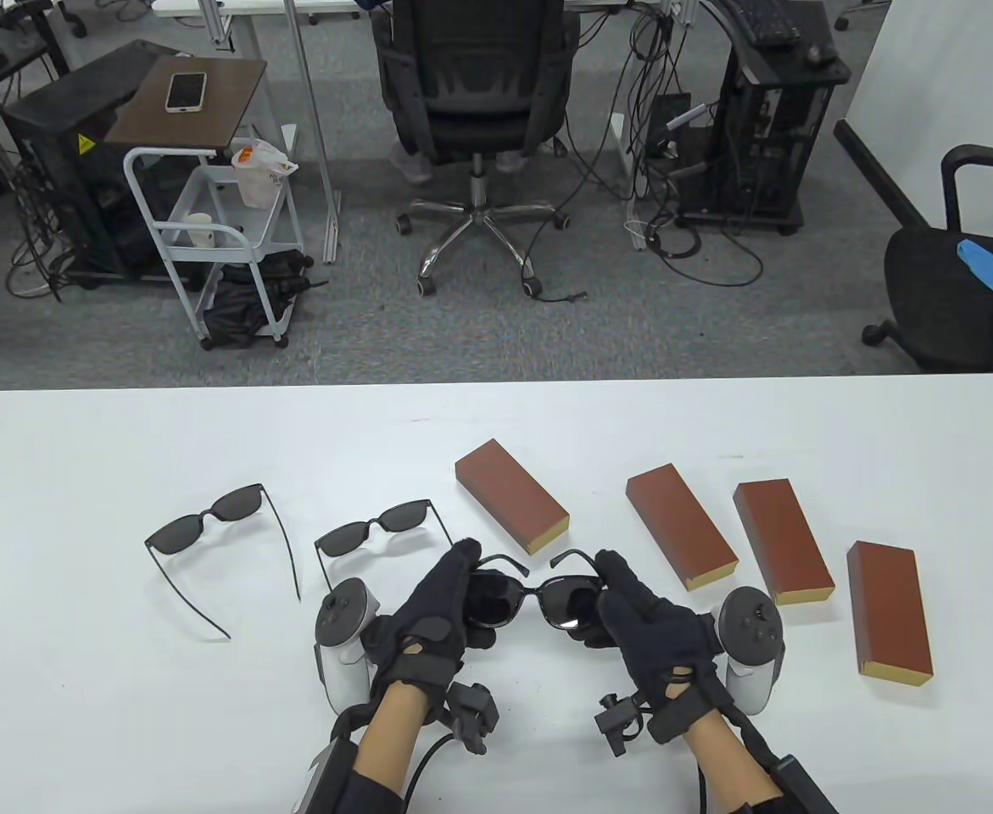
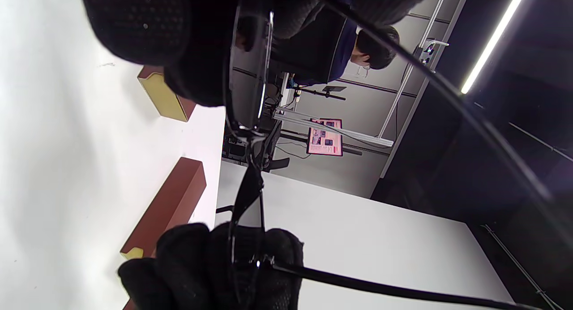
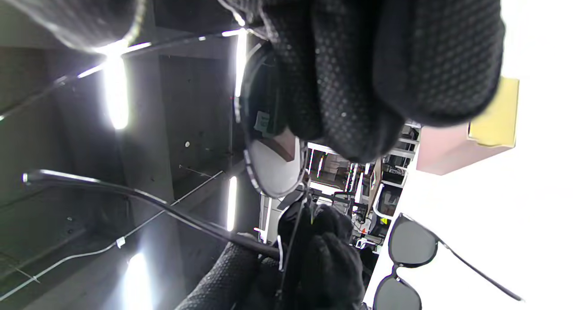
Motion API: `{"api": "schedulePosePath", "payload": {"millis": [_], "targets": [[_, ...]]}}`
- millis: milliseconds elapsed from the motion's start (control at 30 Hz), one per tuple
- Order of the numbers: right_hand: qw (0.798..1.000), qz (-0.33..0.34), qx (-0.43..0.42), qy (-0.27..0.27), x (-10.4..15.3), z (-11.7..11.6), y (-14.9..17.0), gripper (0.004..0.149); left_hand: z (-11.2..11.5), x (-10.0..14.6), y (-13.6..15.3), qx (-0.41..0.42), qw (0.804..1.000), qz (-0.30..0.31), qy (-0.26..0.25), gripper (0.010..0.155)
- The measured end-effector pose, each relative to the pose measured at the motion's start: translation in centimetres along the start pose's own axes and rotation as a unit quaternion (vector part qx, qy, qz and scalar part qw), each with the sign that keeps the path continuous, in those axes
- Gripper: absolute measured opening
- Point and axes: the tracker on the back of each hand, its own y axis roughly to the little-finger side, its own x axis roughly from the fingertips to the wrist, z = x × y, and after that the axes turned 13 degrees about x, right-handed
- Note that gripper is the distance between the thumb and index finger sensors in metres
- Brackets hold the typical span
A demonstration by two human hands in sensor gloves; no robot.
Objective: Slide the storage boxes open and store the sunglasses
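Observation:
Both hands hold one pair of black sunglasses (image 1: 537, 595) above the table's front middle. My left hand (image 1: 449, 598) grips its left lens end; my right hand (image 1: 623, 598) grips its right lens end. The pair shows edge-on in the left wrist view (image 2: 248, 90) and in the right wrist view (image 3: 273, 166). Two more pairs lie open on the table: one at the left (image 1: 208, 521), one (image 1: 377, 530) just behind my left hand, also in the right wrist view (image 3: 409, 247). Several closed brown boxes with yellow ends lie to the right, the nearest (image 1: 510, 494) behind the held pair.
The other brown boxes (image 1: 680, 526) (image 1: 783, 539) (image 1: 889, 609) lie in a row toward the right edge. The white table (image 1: 80, 695) has bare surface at the front left. Beyond the far edge stand office chairs, a cart and computer cases.

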Motion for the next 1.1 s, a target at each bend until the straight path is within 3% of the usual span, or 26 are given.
{"api": "schedulePosePath", "payload": {"millis": [433,767,900,1100], "targets": [[0.998,-0.040,0.012,0.044,0.3,0.7,0.6,0.057,0.9,0.5,-0.6,-0.080,0.995,0.024,-0.061,0.057],[0.997,-0.054,0.000,0.052,0.3,0.9,0.6,0.051,0.9,0.5,-0.6,-0.092,0.993,0.036,-0.068,0.055],[0.996,-0.061,-0.003,0.059,0.4,1.1,0.8,0.050,1.0,0.4,-0.4,-0.077,0.995,0.033,-0.049,0.057],[0.994,-0.080,-0.001,0.076,0.5,1.8,1.1,0.049,1.5,0.2,0.3,-0.017,0.999,0.034,0.032,0.070]]}}
